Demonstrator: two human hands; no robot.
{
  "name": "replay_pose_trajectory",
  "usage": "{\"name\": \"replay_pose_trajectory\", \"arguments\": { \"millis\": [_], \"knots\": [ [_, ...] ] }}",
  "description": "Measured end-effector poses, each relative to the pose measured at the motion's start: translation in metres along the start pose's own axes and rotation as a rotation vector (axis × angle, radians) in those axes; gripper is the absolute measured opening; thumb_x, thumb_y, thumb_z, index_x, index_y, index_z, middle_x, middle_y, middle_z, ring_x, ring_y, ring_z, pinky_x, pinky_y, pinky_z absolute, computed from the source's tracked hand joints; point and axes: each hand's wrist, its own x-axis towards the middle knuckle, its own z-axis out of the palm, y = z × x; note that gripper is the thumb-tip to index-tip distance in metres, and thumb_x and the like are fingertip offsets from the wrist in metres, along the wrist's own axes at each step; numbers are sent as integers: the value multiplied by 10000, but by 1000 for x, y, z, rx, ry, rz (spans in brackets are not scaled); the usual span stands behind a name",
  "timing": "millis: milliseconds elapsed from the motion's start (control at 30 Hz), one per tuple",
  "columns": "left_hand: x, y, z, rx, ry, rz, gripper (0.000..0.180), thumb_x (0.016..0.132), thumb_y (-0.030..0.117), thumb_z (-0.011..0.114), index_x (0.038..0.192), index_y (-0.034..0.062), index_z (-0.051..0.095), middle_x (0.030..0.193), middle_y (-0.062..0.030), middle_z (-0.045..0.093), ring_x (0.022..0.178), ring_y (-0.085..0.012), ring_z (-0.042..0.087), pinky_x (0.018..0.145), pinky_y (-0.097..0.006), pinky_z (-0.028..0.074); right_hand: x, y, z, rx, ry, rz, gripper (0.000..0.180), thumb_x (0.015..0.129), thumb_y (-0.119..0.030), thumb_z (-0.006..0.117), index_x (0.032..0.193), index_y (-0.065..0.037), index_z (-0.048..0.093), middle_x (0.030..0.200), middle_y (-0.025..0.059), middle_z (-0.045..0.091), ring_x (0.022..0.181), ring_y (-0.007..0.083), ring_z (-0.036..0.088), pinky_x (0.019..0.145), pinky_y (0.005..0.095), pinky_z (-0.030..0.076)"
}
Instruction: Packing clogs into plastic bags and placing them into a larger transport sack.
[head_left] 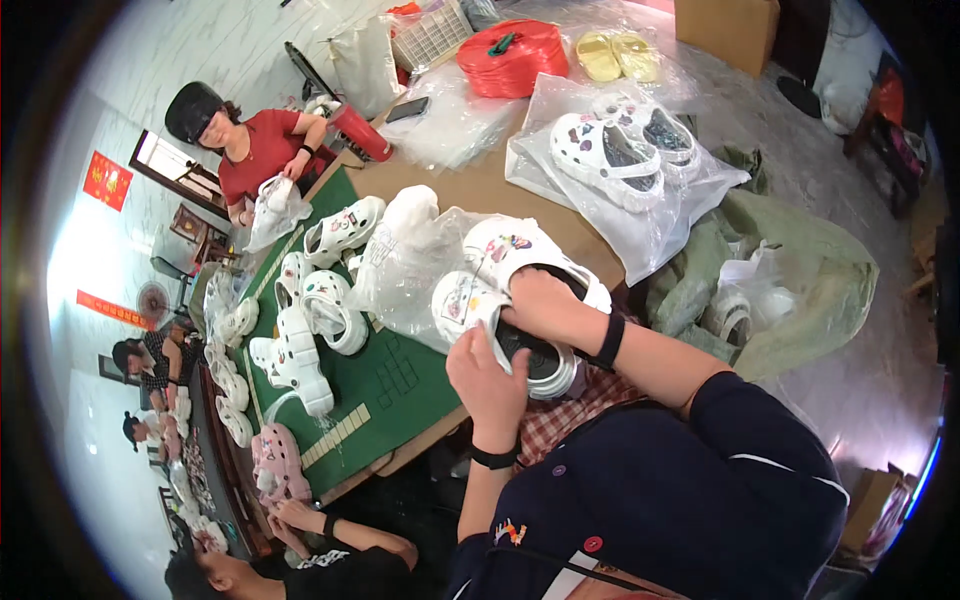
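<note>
A pair of white clogs with colourful charms is in front of me at the table's near edge. My left hand point(487, 385) grips the nearer clog point(465, 303) by the side of its opening, thumb raised apart from the fingers. My right hand point(548, 307) reaches over the openings, its fingertips hidden inside the farther clog point(512, 247). Just left of the pair lies a crumpled clear plastic bag point(400, 275). More white clogs point(335, 312) with charms rest on the green mat point(400, 385).
Bagged white clogs point(610, 160) lie at the table's right, beside a large green sack point(800, 275). A red twine roll point(512, 60), yellow soles point(615, 57) and a phone point(408, 109) are farther back. Co-workers handle a bagged clog point(272, 212) and a pink clog point(280, 462).
</note>
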Motion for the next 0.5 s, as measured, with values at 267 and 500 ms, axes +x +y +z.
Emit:
{"name": "replay_pose_trajectory", "arguments": {
  "millis": [267,500],
  "knots": [
    [8,22,1,-245,-391,43,778,694,351,808,1315,25,470,1314,-199,477,1126,-356,507,893,-445,427,-27,22,-83,3,66,-141,288,844,-281,606,1034,-86,699,873,153,687,808,330,657,715,424,515],
    [32,53,18,-92,-480,257,849,676,373,782,1359,11,428,1255,-205,526,1145,-362,522,965,-436,391,81,91,-37,230,286,-127,290,857,-281,613,1021,-54,687,869,177,679,851,323,660,784,390,514]
  ]
}}
